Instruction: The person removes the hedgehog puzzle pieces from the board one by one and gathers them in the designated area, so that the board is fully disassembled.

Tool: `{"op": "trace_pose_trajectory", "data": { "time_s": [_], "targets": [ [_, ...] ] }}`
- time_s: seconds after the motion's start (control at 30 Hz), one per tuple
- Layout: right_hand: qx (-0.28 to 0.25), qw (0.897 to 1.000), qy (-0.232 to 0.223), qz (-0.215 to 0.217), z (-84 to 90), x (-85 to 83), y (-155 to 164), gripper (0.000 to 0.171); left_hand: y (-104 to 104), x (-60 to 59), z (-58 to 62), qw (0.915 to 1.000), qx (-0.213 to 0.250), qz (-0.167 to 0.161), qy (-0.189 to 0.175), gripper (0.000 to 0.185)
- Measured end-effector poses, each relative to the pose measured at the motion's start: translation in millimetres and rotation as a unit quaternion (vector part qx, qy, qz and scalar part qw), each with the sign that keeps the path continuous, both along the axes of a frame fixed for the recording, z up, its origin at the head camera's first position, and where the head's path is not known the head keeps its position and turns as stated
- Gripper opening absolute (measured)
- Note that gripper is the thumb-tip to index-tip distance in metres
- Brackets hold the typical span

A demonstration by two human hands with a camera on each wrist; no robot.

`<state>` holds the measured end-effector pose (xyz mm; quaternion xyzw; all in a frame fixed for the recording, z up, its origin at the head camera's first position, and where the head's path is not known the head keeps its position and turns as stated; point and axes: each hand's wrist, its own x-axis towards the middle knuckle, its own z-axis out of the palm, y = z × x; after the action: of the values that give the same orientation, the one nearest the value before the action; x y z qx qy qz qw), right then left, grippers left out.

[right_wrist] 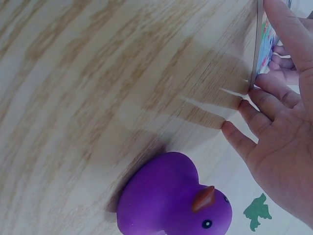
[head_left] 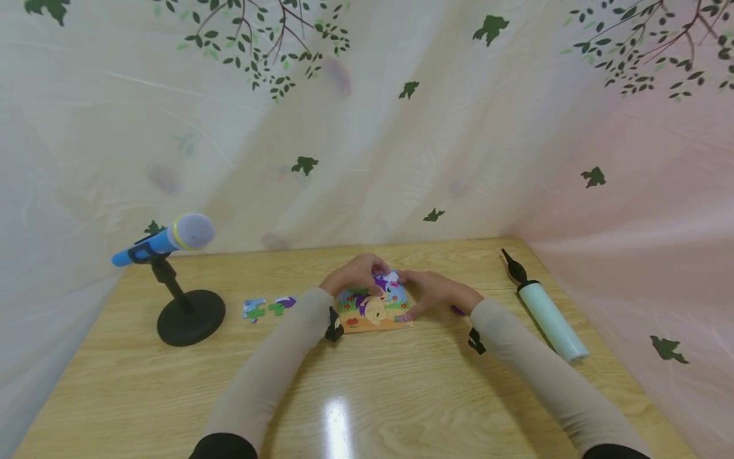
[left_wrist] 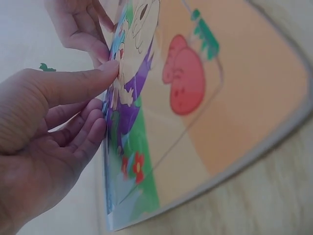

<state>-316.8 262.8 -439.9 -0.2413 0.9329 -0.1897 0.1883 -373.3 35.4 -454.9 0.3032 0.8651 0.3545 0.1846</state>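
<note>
Puzzle (head_left: pixel 375 310) lies flat mid-table (head_left: pixel 378 395), pic up, w/in reach of both hands. Your L hand (head_left: pixel 357 273) has its thumb on the face, fingers loosely bent by the far edge; can't tell if they pinch a pc. Your R hand (head_left: pixel 434 291) is spread wide, gripping nothing, thumb at the R side, prob. so it won't slide. Loose pcs (head_left: pixel 253 313) sit just L, prob. parked handy. Duck (right_wrist: pixel 156 191) sits by your R wrist; mic (head_left: pixel 192 231) on its stand (head_left: pixel 191 318) far L, pump (head_left: pixel 553 319) far R, likely leaving you working rm.
</note>
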Motion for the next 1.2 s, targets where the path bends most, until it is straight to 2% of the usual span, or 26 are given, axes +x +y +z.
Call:
{"op": "trace_pose_trajectory", "data": {
  "time_s": [0.23,0.5,0.7,0.83,1.03,1.2],
  "targets": [
    [-0.011,1.0,-0.001,0.004,3.1,0.7,-0.9,0.101,2.5,1.3,0.6,0.9999,0.005,-0.001,-0.011,0.056],
    [-0.012,1.0,-0.002,0.003,3.7,2.1,-1.6,0.099,2.8,-1.7,-2.1,0.9996,0.007,-0.027,-0.002,0.055],
    [-0.013,1.0,0.002,0.006,1.6,1.2,-0.7,0.099,2.0,-0.9,-1.9,0.9994,0.013,-0.032,-0.005,0.055],
    [-0.008,1.0,0.006,0.007,-0.8,0.2,0.3,0.101,2.0,0.7,-2.7,0.9995,0.021,-0.025,-0.004,0.054],
    [-0.006,1.0,0.003,0.002,-0.5,0.6,0.4,0.106,4.2,2.4,-5.6,0.999,0.044,0.007,-0.006,0.054],
    [-0.007,1.0,0.005,0.002,0.7,1.3,0.2,0.103,7.4,2.4,-7.0,0.9984,0.051,0.024,-0.007,0.052]
  ]
}}
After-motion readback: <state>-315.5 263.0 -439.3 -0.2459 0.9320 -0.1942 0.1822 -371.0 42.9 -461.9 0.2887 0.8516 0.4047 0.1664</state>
